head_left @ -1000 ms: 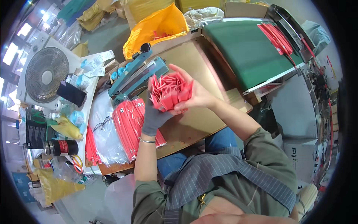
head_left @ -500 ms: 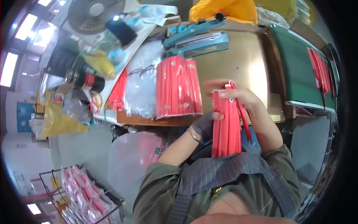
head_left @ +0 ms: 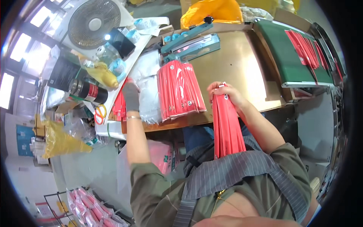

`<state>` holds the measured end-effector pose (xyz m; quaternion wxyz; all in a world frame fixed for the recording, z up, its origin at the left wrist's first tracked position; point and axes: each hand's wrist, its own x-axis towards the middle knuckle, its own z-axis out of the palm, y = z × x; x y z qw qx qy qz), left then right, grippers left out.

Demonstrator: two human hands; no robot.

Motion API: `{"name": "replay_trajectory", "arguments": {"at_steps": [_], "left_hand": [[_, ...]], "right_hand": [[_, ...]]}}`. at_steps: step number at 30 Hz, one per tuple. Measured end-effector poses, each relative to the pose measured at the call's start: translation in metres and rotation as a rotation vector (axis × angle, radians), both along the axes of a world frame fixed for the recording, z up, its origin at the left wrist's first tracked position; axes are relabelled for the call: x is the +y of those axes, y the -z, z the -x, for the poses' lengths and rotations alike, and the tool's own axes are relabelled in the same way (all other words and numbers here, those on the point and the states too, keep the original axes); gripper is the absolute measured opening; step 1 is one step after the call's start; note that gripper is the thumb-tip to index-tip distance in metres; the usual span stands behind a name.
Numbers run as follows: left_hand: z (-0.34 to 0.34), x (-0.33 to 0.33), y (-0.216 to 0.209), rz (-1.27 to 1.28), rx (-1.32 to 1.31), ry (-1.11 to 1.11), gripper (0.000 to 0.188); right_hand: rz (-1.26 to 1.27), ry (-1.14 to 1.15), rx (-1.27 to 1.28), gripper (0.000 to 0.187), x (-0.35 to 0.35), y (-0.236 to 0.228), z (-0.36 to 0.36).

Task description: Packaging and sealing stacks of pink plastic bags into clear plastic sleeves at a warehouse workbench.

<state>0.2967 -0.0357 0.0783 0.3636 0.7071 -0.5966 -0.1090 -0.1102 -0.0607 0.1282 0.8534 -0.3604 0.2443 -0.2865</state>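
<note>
Bundle of red strips (head_left: 227,130) in the grip of a person seated at a workbench (head_left: 242,56). The bundle hangs over the person's lap, in front of the bench edge, its lower end reaching the striped apron (head_left: 223,172). The right hand (head_left: 228,94) holds it near the top, the fingers curled closely around the upper end. The left hand (head_left: 131,97), in a grey glove, lies beside a pile of red strips (head_left: 118,109) at the left end of the bench; its fingertips are blurred, and whether they have hold of a strip cannot be told.

Between the hands lie a clear-wrapped pack of red strips (head_left: 180,90) and, just left of it, clear plastic bags (head_left: 149,99). Behind the pack stands a teal sealer (head_left: 202,47) with a long lever, light-blue rolls (head_left: 176,37) beside it. To the right, a green belt (head_left: 269,53) carries further strips (head_left: 304,49). To the left, a white side table (head_left: 132,68) bears assorted articles — a black flask (head_left: 90,92), a dark phone (head_left: 123,43) and a fan (head_left: 94,24) among them. At lower left, a wire rack holds pink packages (head_left: 92,208).
</note>
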Motion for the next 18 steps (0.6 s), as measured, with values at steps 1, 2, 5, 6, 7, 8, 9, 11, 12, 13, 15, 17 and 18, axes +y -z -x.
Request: {"name": "replay_trajectory", "arguments": {"at_steps": [1, 2, 5, 6, 7, 8, 9, 11, 12, 13, 15, 17, 18], "left_hand": [[0.060, -0.013, -0.036, 0.179, 0.510, -0.083, 0.033], [0.103, -0.005, -0.060, 0.341, 1.012, -0.213, 0.027], [0.198, 0.021, -0.061, 0.365, 0.716, 0.116, 0.026], [0.231, 0.027, -0.051, 0.334, 0.411, 0.116, 0.027], [0.256, 0.037, -0.050, 0.172, 0.371, 0.145, 0.025], [0.261, 0.043, -0.041, 0.209, 0.369, 0.117, 0.025], [0.262, 0.044, -0.034, 0.244, 0.365, 0.089, 0.026], [0.258, 0.032, -0.044, 0.087, 1.251, -0.083, 0.030], [0.233, 0.017, -0.029, 0.148, 1.117, -0.122, 0.033], [0.230, -0.003, -0.028, 0.151, 1.125, -0.114, 0.033], [0.233, -0.022, -0.035, 0.210, 0.756, 0.005, 0.036], [0.282, -0.020, -0.061, 0.259, 0.563, 0.156, 0.035], [0.306, -0.015, -0.077, 0.318, 0.367, 0.285, 0.033]], "right_hand": [[0.002, 0.065, 0.016, 0.024, -0.005, 0.004, 0.013], [-0.006, 0.080, 0.017, 0.026, -0.002, 0.004, 0.014], [-0.011, 0.067, 0.036, 0.030, 0.008, -0.007, -0.004], [0.017, 0.077, 0.042, 0.030, 0.010, -0.013, -0.012], [0.048, 0.084, 0.046, 0.030, 0.012, -0.018, -0.012], [0.049, 0.100, 0.058, 0.030, 0.010, -0.013, -0.002], [0.069, 0.090, 0.135, 0.029, 0.004, 0.001, 0.009], [0.107, 0.164, 0.205, 0.034, -0.012, 0.035, 0.041], [0.030, 0.171, 0.088, 0.036, -0.002, 0.025, 0.049], [-0.047, 0.196, -0.023, 0.038, 0.006, 0.012, 0.063], [0.016, 0.128, -0.086, 0.044, 0.013, -0.011, 0.066], [0.094, 0.108, -0.066, 0.048, 0.012, -0.017, 0.065], [0.103, 0.138, 0.009, 0.046, 0.009, -0.011, 0.055]]}}
